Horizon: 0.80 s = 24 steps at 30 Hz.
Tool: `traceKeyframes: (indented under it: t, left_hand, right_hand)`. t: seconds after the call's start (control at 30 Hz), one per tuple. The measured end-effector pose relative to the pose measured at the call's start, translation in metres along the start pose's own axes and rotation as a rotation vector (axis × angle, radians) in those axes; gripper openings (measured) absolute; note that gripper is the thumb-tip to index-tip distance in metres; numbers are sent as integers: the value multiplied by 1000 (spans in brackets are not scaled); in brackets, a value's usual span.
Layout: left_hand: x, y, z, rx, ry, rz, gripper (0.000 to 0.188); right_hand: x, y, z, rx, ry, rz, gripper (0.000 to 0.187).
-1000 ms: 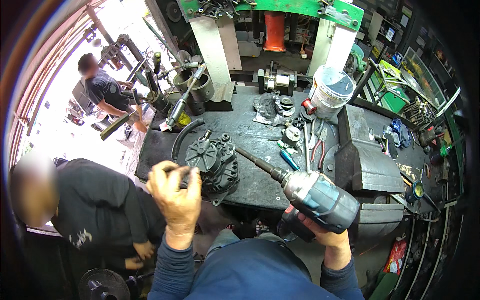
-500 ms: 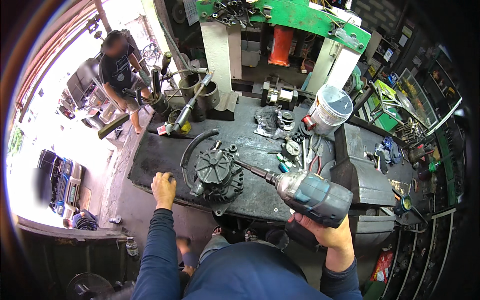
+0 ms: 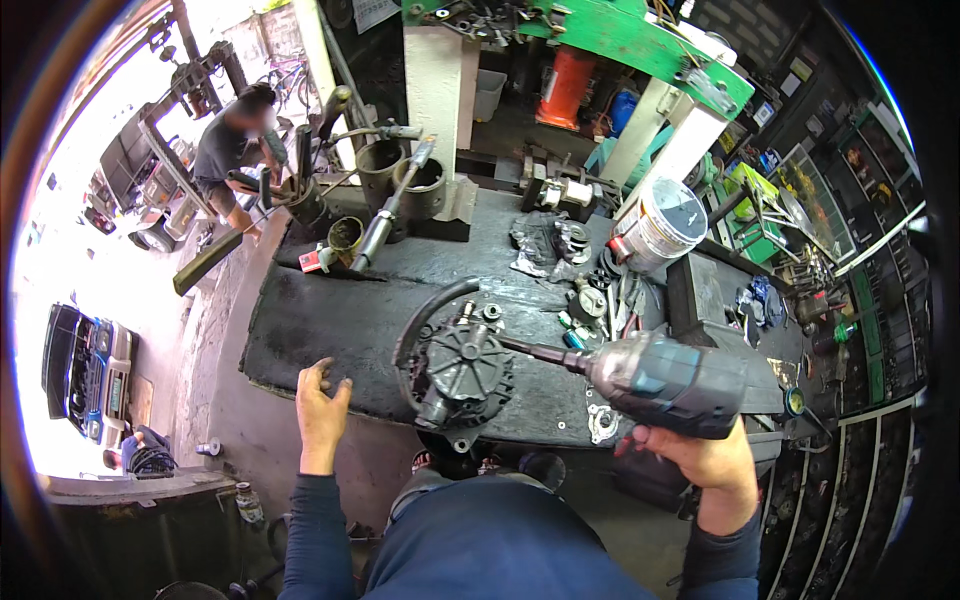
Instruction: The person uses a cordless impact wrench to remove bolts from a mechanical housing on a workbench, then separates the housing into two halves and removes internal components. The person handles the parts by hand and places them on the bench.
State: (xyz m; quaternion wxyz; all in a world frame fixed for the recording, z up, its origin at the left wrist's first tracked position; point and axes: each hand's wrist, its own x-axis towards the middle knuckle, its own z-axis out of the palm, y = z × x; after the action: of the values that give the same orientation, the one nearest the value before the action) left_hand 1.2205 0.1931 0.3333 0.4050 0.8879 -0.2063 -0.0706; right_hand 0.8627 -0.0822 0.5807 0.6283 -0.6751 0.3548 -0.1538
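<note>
My right hand is closed around the grip of a dark cordless impact wrench. From the wrench, a long extension runs left and reaches the side of a round, finned alternator. The alternator sits near the front edge of the dark workbench, with a black curved hose along its left side. To the left of the alternator, my left hand is held apart from it, palm bare and fingers spread. Where exactly the extension's tip meets the alternator is hard to make out.
A white bucket, a vise, pliers and small parts lie toward the back right. At the back left stand metal cylinders and a rod-shaped tool. Another person bends beyond the bench's left end.
The alternator, hose and wrench now appear farther right in view. My left hand's fingers have spread wider. The other person has bent forward.
</note>
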Motion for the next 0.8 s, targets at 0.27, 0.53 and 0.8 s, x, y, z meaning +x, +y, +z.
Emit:
traceKeyframes:
  t: [0.27, 0.53, 0.8]
  left_hand:
    - [-27, 91, -33, -567, -428, 255, 120]
    - [-28, 106, -10, -577, -518, 193, 132]
    - [-33, 101, 5, -583, -377, 275, 126]
  right_hand:
    - [15, -82, 36, -247, -13, 139, 44]
    - [57, -156, 56, -775, -133, 267, 40]
    - [77, -162, 69, -417, -93, 368, 54]
